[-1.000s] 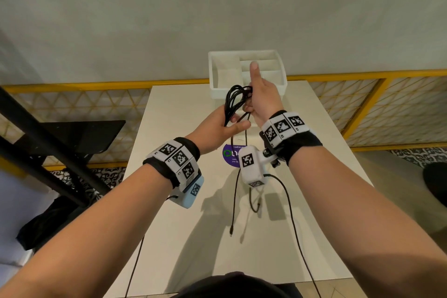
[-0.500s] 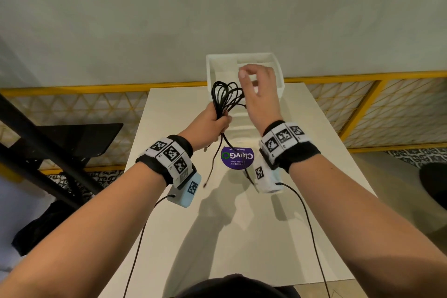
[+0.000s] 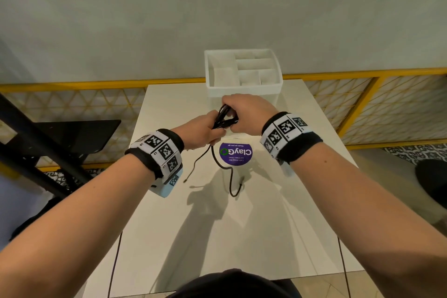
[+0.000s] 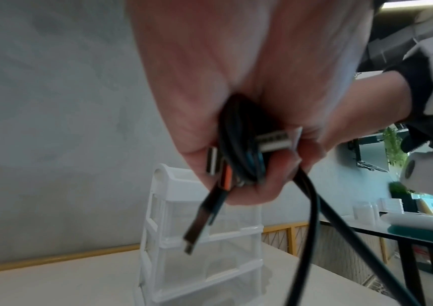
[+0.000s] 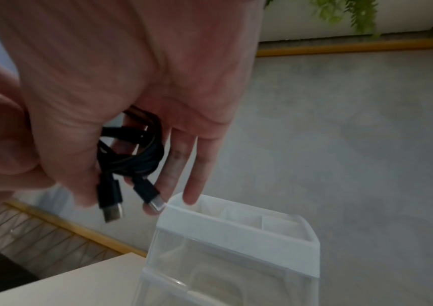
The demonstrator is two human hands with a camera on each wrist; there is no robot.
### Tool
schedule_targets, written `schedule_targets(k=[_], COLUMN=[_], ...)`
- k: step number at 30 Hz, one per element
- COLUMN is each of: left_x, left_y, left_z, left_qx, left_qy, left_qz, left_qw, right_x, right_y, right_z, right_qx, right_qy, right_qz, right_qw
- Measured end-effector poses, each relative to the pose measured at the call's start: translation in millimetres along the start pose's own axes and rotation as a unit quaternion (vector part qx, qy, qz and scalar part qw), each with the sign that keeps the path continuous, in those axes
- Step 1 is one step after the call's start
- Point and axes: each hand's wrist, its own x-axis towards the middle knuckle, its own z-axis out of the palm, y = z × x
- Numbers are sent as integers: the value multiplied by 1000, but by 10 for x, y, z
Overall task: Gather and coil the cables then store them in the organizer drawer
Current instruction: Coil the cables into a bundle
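A bundle of black cables (image 3: 223,117) is held above the white table (image 3: 302,201), just in front of the white organizer (image 3: 243,88). My left hand (image 3: 212,129) grips the coil's lower part; in the left wrist view the cables (image 4: 238,145) and silver USB plugs (image 4: 275,141) sit in its curled fingers. My right hand (image 3: 233,113) covers the top of the loops. In the right wrist view its thumb (image 5: 66,165) pinches the cables (image 5: 134,153) against the fingers, with two plugs dangling. Loose tails (image 3: 229,176) hang down to the table.
The organizer has an open top with dividers and clear drawers (image 4: 204,248) below, all pushed in. A round purple sticker (image 3: 235,153) lies on the table under the hands. A yellow railing (image 3: 96,84) runs behind the table, and a black table (image 3: 72,135) stands left.
Both hands have dropped from in front of the organizer's top toward the table. The right hand, which was lifted off the loops, now holds them. The tails now reach the table.
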Motion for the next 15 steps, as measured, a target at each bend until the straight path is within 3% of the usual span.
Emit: schedule_targets(k=[10, 15], left_x=[-49, -49], left_y=[-33, 7], left_z=[-79, -68], left_qx=[-54, -182], left_qy=[-27, -31], left_qz=[-3, 28], left_qw=[998, 982], right_x=[2, 61], right_y=[31, 75], right_z=[-43, -107], right_qx=[-12, -31], right_qy=[-42, -26], right_qz=[-13, -13], right_qw=[999, 999])
